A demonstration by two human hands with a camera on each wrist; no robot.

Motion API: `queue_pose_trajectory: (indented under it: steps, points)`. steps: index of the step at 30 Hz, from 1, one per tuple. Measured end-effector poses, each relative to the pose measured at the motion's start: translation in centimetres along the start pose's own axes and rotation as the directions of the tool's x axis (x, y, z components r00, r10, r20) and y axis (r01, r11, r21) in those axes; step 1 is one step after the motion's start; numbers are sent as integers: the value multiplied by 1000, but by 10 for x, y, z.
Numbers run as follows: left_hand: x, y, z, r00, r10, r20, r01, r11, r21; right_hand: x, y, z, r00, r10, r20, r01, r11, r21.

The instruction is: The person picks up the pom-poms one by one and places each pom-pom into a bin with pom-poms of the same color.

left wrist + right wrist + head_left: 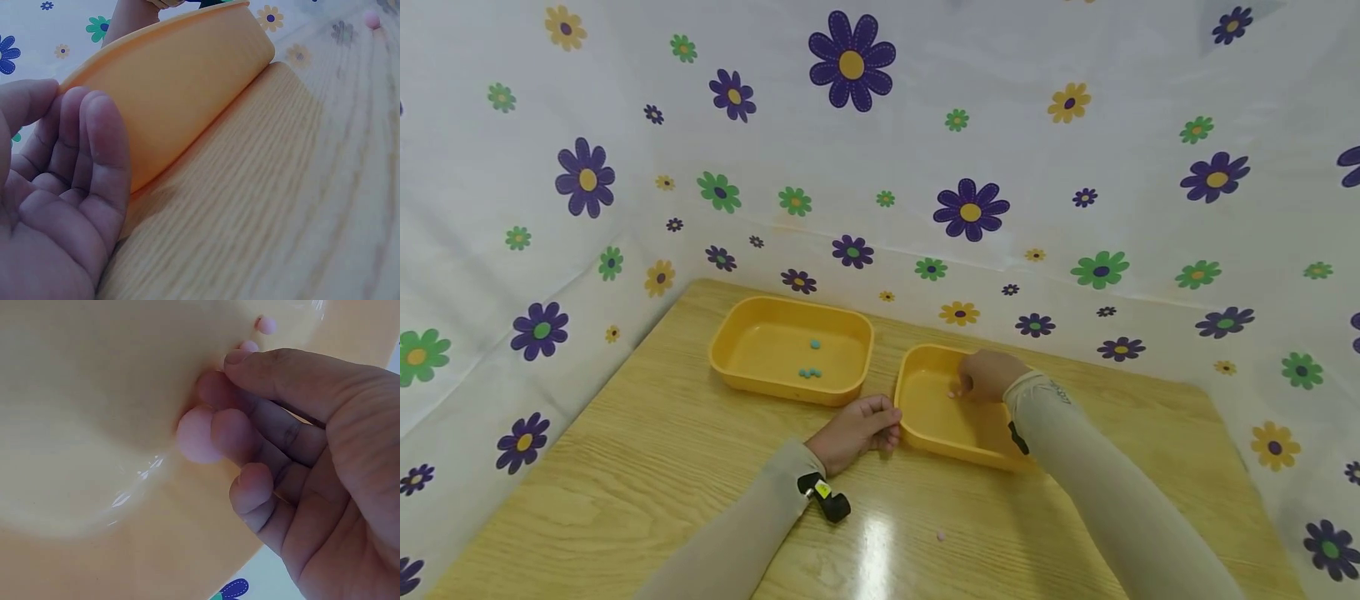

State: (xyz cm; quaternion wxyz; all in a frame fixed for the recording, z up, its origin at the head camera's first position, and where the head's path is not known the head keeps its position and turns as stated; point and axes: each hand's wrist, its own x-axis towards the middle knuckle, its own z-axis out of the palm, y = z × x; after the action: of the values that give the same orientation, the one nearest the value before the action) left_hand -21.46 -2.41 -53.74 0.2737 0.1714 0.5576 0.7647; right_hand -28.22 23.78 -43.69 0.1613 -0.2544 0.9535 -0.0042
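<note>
My left hand (855, 429) is at the near left corner of the right yellow tray (951, 447). In the left wrist view its thumb and fingers (106, 137) pinch the rim, with the other fingers curled by the outer wall. Inside that tray is my right hand (992, 377), fingers bent and pointing down. The right wrist view shows a larger-looking pink ball (199, 434) against its middle fingertip. Small pink balls (266, 325) lie just past the thumb, whose tip is close to the index fingertip. I cannot tell whether these two pinch anything.
To the left stands another yellow tray (790, 392), with several small teal balls (810, 373) in it. A single pink ball (941, 536) lies on the wooden table (662, 450) in front of the right tray. Flower-print cloth (902, 150) hangs behind the table.
</note>
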Motion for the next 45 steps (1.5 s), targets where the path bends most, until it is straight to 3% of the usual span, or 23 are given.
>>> queue_pose_trajectory:
  steps: [10,15,19,23,26,32,36,41,45]
  points:
    - [-1,4,3,1000,1,5,-1,1000,3,-12,4,-5,1000,-2,-17,3,997,78]
    - [-1,5,3,1000,4,2,-4,1000,9,-36,-5,-13,994,-24,-102,37,991,126]
    - [-1,4,4,1000,1,-5,-1,1000,12,-66,-18,-13,975,-18,-224,54,987,153]
    - [-1,2,4,1000,-3,-6,3,1000,13,-98,-37,-5,936,-61,-347,117,983,144]
    - [0,-2,2,1000,-4,-4,4,1000,13,-118,-58,5,923,-103,-372,166,976,143]
    - [0,-3,-1,1000,-3,-21,4,1000,20,-135,-96,43,954,-176,-243,227,952,203]
    - [0,0,-1,1000,-1,-31,1,1000,21,-133,-108,65,979,-152,-137,183,948,258]
    - [0,2,0,999,-7,-41,8,1000,19,-130,-115,74,991,-86,-104,112,956,272]
    - [0,1,3,999,-12,-32,12,1000,13,-130,-117,79,989,-92,-114,122,949,292]
